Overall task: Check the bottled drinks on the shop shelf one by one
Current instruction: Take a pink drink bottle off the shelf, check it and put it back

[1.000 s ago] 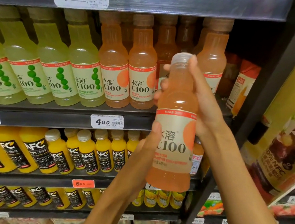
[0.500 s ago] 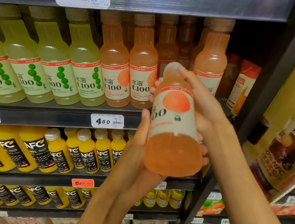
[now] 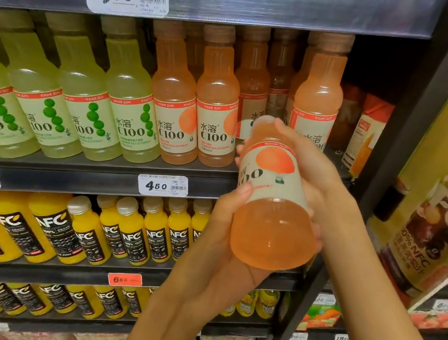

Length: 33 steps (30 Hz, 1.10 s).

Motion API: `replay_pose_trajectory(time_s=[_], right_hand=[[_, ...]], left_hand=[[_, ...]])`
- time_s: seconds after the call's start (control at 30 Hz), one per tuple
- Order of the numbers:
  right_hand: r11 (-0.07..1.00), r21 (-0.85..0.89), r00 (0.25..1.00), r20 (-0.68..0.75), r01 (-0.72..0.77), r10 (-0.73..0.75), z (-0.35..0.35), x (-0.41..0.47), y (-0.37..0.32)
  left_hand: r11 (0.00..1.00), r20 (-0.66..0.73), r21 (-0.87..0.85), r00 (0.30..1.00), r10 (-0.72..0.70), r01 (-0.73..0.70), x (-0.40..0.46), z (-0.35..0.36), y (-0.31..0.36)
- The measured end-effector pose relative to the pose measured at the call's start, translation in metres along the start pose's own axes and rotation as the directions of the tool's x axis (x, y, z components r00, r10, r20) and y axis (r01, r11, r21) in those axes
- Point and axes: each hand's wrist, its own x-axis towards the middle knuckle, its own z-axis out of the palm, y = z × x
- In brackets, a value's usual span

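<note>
An orange C100 bottle point(image 3: 272, 205) is tilted in front of the shelf, its base toward me and its cap toward the shelf. My left hand point(image 3: 225, 236) cradles the lower part from below and the left, thumb on the label. My right hand point(image 3: 312, 165) wraps the upper part and neck from the right. Behind it stand more orange C100 bottles point(image 3: 173, 111) in a row on the shelf point(image 3: 72, 174), with a gap where the third front bottle would be.
Pale green C100 bottles point(image 3: 76, 103) fill the left of the same shelf. Yellow NFC juice bottles point(image 3: 122, 230) line the shelf below. Price tags point(image 3: 162, 185) read 4.50. A black upright post point(image 3: 392, 153) and a large NFC display board point(image 3: 447, 172) stand at the right.
The bottle went from upright with its label facing me to tipped back with the base toward me. My left hand slid under its lower part, and the bottle turned about its axis.
</note>
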Motion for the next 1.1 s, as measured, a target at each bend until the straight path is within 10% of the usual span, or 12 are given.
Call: replay_pose_trajectory(time_s=[0.17,0.37,0.67,1.1], right_hand=[[0.983,-0.052,0.984,-0.004,0.176,-0.176,-0.004,0.002,-0.006],[0.888,-0.205,0.911,0.098,0.411,-0.4,0.002,-0.006,-0.011],[0.812,-0.355,0.866,0.377,0.464,-0.33,0.0,-0.02,0.002],[0.726,-0.322,0.74,0.562,0.607,-0.37,-0.007,-0.046,0.011]], left_hand=[[0.977,-0.047,0.21,0.998,-0.034,0.043,-0.01,-0.016,-0.004],[0.651,-0.066,0.759,0.993,0.095,-0.012,-0.014,-0.026,0.001],[0.697,-0.001,0.687,0.959,0.282,-0.204,-0.009,-0.04,-0.012],[0.487,0.124,0.815,0.916,0.383,-0.313,0.0,-0.07,0.004]])
